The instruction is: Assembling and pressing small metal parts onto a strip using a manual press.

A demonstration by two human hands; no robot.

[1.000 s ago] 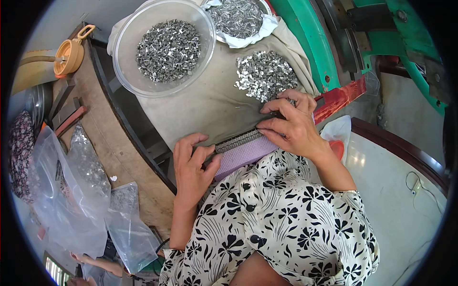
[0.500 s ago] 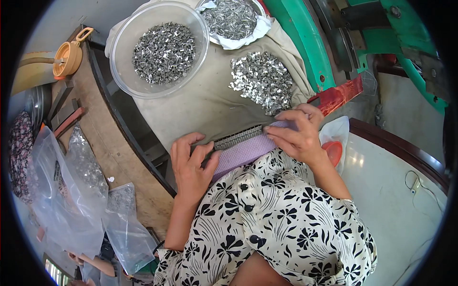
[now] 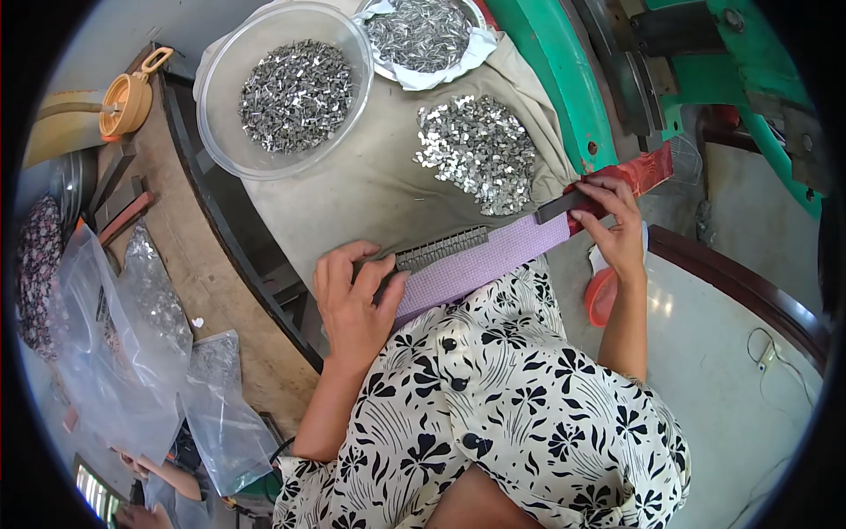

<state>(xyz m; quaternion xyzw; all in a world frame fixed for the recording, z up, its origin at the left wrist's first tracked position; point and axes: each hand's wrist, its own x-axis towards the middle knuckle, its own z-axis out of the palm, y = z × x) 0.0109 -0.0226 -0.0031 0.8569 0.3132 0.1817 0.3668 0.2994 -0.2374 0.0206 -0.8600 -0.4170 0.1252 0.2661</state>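
Note:
My left hand [image 3: 357, 304] is closed at the left end of a long, narrow row of small metal pieces [image 3: 445, 247], its thumb and index finger pinching there. The row lies along the upper edge of a lilac woven strip [image 3: 489, 264] in front of my body. Over to the right, my right hand [image 3: 617, 225] has its fingers closed on the end of a flat dark bar [image 3: 555, 208]. That bar sits apart from the row, beside a red, worn strip [image 3: 650, 172]. What lies under my left fingers is hidden.
Ahead on tan cloth [image 3: 379, 167] are a pile of shiny metal bits [image 3: 480, 154], a clear tub [image 3: 207, 132] of metal parts and a lined bowl [image 3: 419, 35] of metal pins. A green machine frame [image 3: 564, 88] stands right. Plastic bags [image 3: 132, 353] and a person's arm [image 3: 176, 478] are left.
My right hand has moved right, away from the row's right end, uncovering more of the lilac strip and the dark bar. My left hand has stayed nearly in place.

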